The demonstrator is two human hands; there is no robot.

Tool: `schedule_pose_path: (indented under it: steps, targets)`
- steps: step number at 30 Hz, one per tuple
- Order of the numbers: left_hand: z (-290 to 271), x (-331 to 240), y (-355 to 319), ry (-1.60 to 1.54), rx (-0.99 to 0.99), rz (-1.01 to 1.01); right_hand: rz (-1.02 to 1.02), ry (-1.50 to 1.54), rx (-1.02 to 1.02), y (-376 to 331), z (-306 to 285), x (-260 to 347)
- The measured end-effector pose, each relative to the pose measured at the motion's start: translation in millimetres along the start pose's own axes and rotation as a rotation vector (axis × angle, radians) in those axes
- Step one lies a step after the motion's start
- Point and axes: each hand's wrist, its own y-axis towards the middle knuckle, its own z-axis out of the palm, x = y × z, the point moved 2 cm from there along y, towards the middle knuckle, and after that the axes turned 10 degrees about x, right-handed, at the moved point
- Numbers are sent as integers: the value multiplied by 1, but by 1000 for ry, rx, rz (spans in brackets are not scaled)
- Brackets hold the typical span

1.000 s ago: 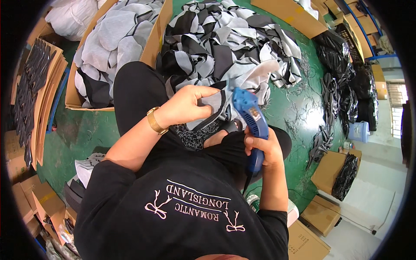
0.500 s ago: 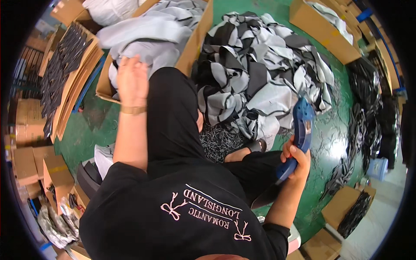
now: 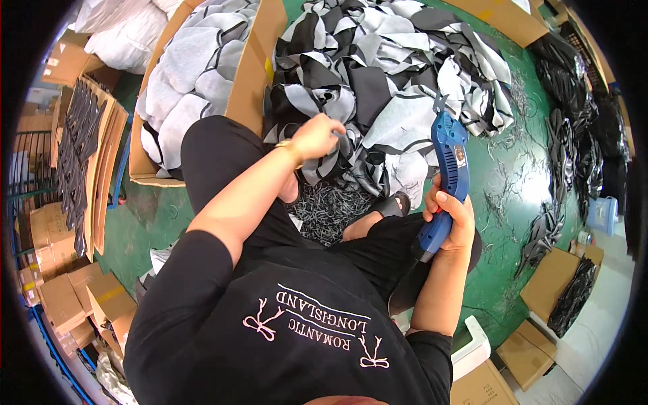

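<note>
My right hand (image 3: pixel 451 214) is wrapped round the handle of blue electric scissors (image 3: pixel 450 156). Their metal blades point away from me, over the near right part of a large heap of grey and black fabric pieces (image 3: pixel 398 121). Over the heap's left side is my left hand (image 3: pixel 316 137), its fingers curled together and pointing right. Its thumb and whatever lies under the fingers are hidden, so I cannot see if it grips a piece. A cardboard box (image 3: pixel 251 74) full of similar grey pieces stands to the left of the heap.
Thin dark trimmings (image 3: pixel 331 212) lie between my feet, with more scattered on the green floor at right. Flattened cardboard with dark strips (image 3: pixel 79 145) stands at far left. Black plastic bags (image 3: pixel 574 94) and an open carton (image 3: pixel 557 283) are on the right.
My left hand has left the box of pieces and come right, over the heap. The grey piece lifted above the box now lies down. The electric scissors stay in my right hand.
</note>
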Motion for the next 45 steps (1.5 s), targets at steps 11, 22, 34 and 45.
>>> schedule_pose_path:
  steps: [11, 22, 34, 45]
  targets:
    - [17, 23, 23, 730, 166, -234, 39, -1, -25, 6, -13, 2]
    - [-45, -127, -61, -107, 304, 380, 20, -361, 134, 9, 12, -17]
    - [-5, -104, -130, -1170, 809, 222, -10, -93, 182, -29, 38, -54]
    - [-2, -85, -159, -1880, 482, 640, 4, -56, 79, -24, 44, -59]
